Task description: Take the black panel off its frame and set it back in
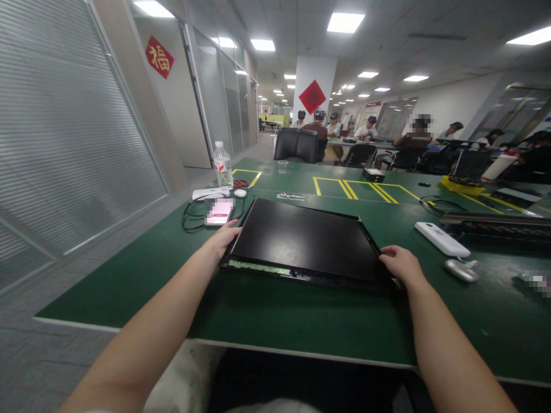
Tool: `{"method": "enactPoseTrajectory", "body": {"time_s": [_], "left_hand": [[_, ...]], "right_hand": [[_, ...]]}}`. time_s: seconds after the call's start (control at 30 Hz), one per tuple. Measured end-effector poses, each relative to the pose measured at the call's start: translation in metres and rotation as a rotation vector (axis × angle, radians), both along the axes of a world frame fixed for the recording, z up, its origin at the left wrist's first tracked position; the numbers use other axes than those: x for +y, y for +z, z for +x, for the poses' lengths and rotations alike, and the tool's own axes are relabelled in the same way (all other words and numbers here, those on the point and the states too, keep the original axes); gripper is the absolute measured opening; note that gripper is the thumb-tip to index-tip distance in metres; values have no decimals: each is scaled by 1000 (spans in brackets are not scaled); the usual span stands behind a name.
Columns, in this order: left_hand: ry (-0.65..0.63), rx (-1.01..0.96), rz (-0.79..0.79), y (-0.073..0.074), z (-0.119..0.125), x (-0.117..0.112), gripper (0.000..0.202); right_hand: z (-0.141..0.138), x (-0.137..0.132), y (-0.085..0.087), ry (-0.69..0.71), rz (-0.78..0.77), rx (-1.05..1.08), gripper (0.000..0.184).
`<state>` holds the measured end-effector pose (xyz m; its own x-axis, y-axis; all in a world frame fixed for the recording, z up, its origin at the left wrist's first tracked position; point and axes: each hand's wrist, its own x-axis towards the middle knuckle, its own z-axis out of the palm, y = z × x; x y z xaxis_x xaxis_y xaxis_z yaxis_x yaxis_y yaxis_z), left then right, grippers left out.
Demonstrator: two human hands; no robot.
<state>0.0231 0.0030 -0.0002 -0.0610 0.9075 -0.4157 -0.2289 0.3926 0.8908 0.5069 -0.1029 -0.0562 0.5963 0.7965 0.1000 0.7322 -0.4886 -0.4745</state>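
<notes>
Black panel (301, 235), one, apparently in the grip of two hands (227, 235) (403, 267)

left red diamond sign (159, 57): 福 | red sign (312, 97) on pillar (329, 71): blurred | bottle label (222, 166): unclear

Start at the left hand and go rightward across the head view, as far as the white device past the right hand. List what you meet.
Left hand → black panel → right hand → white device.

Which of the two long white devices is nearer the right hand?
The white device just right of the right hand; the other device lies beyond the left hand, near the bottle.
</notes>
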Motion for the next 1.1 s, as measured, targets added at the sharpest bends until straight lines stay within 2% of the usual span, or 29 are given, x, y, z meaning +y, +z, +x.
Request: {"method": "enactPoseTrajectory", "body": {"time_s": [0.17, 0.37, 0.43, 0.7, 0.9, 1.1], "left_hand": [[3, 20, 75, 0, 1, -2, 92], [-33, 22, 136, 1, 4, -8, 42], [-33, 44, 158, 1, 4, -9, 33], [-71, 171, 296, -5, 2, -5, 47], [-81, 183, 322, -5, 4, -7, 40], [-51, 98, 357, -1, 8, -10, 31]], "right_hand": [[0, 0, 0, 7, -13, 0, 27], [-3, 1, 1, 16, -23, -10, 28], [-3, 0, 1, 19, -22, -23, 27], [-5, 0, 1, -3, 11, -26, 22], [-8, -2, 4, 4, 4, -7, 26], [-8, -1, 4, 5, -4, 5, 26]]}}
